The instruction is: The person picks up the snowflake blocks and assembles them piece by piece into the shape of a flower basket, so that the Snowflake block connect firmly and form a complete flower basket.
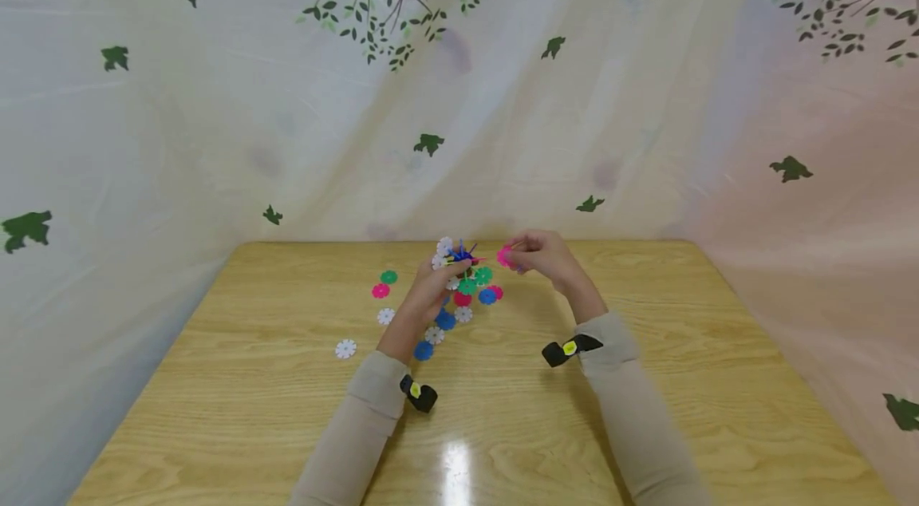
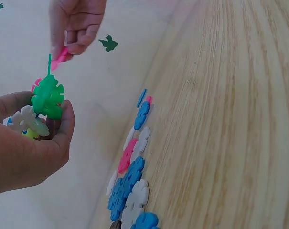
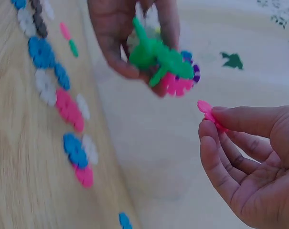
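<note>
Left hand (image 1: 429, 286) is gripping, partly hiding, a disc cluster (image 2: 48, 98) — right hand (image 1: 543, 255), at three o'clock, is pinching a pink disc (image 1: 504, 256).

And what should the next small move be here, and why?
Probably the right hand should bring its pink disc up to a notched edge of the cluster. That hand pinches the disc with part of its rim sticking out, a gap separates disc and cluster, and the left hand holds the cluster with notches exposed.
</note>
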Tool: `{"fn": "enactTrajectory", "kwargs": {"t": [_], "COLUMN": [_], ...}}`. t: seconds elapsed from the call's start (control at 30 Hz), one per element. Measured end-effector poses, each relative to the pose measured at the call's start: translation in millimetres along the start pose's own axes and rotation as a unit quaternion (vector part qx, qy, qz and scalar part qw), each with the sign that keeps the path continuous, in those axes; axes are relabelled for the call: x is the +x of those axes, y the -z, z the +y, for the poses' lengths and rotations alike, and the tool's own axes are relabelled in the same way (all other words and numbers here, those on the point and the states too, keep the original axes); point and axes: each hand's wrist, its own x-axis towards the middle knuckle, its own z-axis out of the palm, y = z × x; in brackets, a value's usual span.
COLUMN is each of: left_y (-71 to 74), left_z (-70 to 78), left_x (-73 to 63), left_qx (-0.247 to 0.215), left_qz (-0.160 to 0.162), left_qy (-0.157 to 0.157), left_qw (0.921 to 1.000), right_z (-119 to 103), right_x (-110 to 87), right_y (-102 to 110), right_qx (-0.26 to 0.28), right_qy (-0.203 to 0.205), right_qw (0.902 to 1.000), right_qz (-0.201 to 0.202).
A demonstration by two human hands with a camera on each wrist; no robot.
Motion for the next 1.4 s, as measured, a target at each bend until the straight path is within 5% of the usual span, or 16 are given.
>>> {"fn": "enactTrajectory", "kwargs": {"t": [0.27,0.8,1.4], "left_y": [-0.3,-4.0,-0.4], "left_z": [-2.4,3.6,7.0], "left_x": [1.9,-2.8,-10.2], "left_qx": [-0.006,-0.008,0.018], "left_qz": [0.008,-0.002,0.048], "left_qy": [0.006,-0.007,-0.032], "left_qw": [0.9999,0.9999,0.9982], "right_z": [-12.9,-13.1,-10.0], "right_x": [-7.2,-5.4,-8.9], "right_y": [-22.9,-42.3,-62.2], "right_qx": [0.038,0.044,0.024], "right_qy": [0.055,0.08,0.141], "right_qw": [0.9961,0.9908,0.9785], "right_qz": [0.058,0.1,0.149]}}
